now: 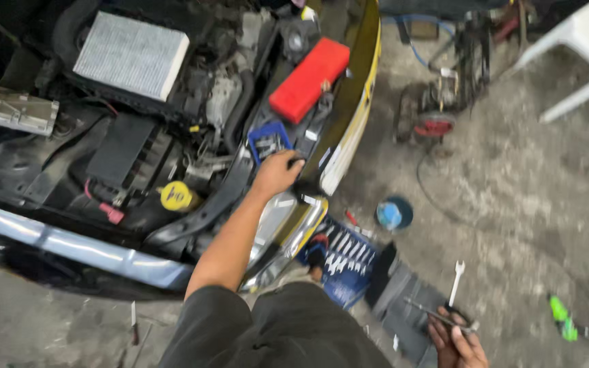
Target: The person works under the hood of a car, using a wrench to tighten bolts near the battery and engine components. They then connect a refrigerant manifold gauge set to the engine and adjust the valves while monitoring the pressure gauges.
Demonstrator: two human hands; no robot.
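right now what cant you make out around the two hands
Head view only:
- Left hand: fingertips hidden behind the car's front edge by the blue tray; grip unclear.
- Right hand: cut off by the bottom edge, holds a thin metal tool, type blurred.
- Tray contents: too small.
- Blue wrench roll: partly hidden by the headlight.

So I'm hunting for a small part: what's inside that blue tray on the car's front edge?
The blue tray holds a few small grey metal pieces, too blurred to identify. The left hand rests at its near edge and covers that side, so anything there stays hidden. The red box lies just beyond.
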